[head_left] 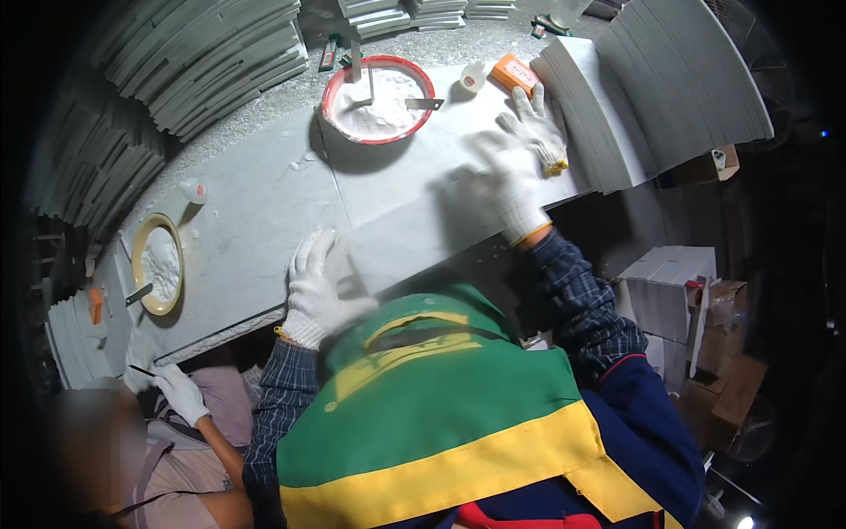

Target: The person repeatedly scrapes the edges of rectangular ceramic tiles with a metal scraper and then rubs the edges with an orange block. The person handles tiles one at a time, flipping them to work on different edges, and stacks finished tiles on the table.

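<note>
your left hand (319, 286), in a white knit glove, lies flat on the near edge of the grey stone slab (414, 189), fingers spread and pointing away from you, gripping nothing. your right hand (509, 181), also gloved, is pressed palm down further up the same slab, fingers extended; it's motion-blurred, so i can't tell if it pinches anything, though nothing shows in it. the slab lies across the dusty grey worktable (256, 229), running from your chest toward the far right.

a spare white glove (539, 132) lies just past your right hand, touching the stack of grey tiles (652, 97) at the slab's far right end. a red-rimmed basin (379, 99) of white powder sits at the far end of the table with a trowel (363, 88) and a scraper (423, 104) in it. beside it are a small white bottle (474, 78) and an orange box (515, 75).

to your left, a yellow-rimmed bowl (159, 263) of white powder sits on the table, with another small bottle (194, 190) near it. a co-worker's gloved hand (181, 392) at lower left holds a thin dark tool (141, 370). more tile stacks (211, 62) are piled at upper left. cardboard boxes (674, 295) stand on the floor at right.
</note>
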`<state>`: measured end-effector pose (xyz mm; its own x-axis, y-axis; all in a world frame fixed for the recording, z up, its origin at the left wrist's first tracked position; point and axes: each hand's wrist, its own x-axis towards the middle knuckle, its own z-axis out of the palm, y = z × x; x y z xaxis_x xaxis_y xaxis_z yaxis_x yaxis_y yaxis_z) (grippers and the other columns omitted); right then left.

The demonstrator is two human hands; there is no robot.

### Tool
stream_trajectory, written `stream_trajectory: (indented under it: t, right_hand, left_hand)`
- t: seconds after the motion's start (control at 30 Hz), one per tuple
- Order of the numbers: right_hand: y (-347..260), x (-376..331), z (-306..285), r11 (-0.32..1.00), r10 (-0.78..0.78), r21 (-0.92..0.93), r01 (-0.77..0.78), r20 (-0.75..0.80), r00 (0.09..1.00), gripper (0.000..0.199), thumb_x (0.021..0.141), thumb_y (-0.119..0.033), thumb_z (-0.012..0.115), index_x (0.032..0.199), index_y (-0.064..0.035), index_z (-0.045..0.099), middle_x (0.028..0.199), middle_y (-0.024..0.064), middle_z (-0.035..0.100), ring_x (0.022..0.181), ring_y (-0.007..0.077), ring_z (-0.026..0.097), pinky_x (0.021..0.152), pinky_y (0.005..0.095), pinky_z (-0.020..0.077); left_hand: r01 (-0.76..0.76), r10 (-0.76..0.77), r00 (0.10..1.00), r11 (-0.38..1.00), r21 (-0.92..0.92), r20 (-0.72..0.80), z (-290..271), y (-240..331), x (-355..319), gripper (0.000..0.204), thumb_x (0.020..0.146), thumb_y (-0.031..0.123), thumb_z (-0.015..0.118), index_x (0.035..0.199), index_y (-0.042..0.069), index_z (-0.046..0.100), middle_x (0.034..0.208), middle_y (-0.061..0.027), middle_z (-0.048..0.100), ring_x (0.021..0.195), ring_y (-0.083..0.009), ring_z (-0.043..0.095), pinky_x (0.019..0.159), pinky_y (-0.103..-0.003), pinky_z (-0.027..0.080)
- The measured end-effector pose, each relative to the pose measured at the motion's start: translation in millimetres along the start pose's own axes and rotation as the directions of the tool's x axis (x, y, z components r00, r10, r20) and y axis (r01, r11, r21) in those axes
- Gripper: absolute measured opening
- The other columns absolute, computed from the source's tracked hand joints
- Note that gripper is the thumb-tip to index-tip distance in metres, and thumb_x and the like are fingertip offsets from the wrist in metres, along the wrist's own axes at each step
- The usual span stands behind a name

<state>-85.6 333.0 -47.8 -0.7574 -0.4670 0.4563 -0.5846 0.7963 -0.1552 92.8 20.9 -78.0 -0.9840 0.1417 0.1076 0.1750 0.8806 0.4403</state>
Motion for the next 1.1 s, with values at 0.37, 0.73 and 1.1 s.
stream_trajectory:
  t: [0.37,0.73,1.1]
  right_hand:
    - [127.3,-15.0,-3.2,0.802,0.567,0.322,-0.502,-0.151,0.81,0.03,0.097,-0.025,0.071,0.119,-0.0053,0.076,0.102,0.0144,0.076,0.095,0.0283,0.071,0.088,0.041,0.0556]
    - [20.7,-59.9,-29.2,-0.748,0.325,0.64,-0.173,0.581,0.746,0.066,0.102,-0.019,0.062,0.159,0.0005,0.036,0.156,0.0236,0.046,0.141,0.0446,0.049,0.121,0.0576,0.0421]
    - [-8.3,-63.4,-23.1,-0.398,0.402,0.718,-0.571,0.696,0.595,0.059,0.103,-0.024,0.068,0.15,0.0071,0.049,0.138,0.0162,0.063,0.117,0.0231,0.067,0.104,0.0359,0.0572]
  left_hand:
    - [-0.057,0.057,0.998,0.998,-0.017,0.014,6.8,-2.7,11.9,0.119,0.05,0.033,0.1,0.155,0.014,0.05,0.153,-0.0147,0.047,0.145,-0.0393,0.041,0.123,-0.054,0.033]
    - [-0.113,0.113,0.993,0.993,-0.015,0.015,3.7,-16.8,26.7,0.115,0.049,0.032,0.1,0.153,0.016,0.054,0.152,-0.0145,0.05,0.144,-0.0385,0.044,0.121,-0.051,0.037]
    - [-0.181,0.177,0.982,0.982,-0.046,-0.067,4.9,-19.4,27.5,0.117,0.051,0.037,0.1,0.155,0.018,0.051,0.152,-0.015,0.051,0.142,-0.0378,0.046,0.118,-0.052,0.039]
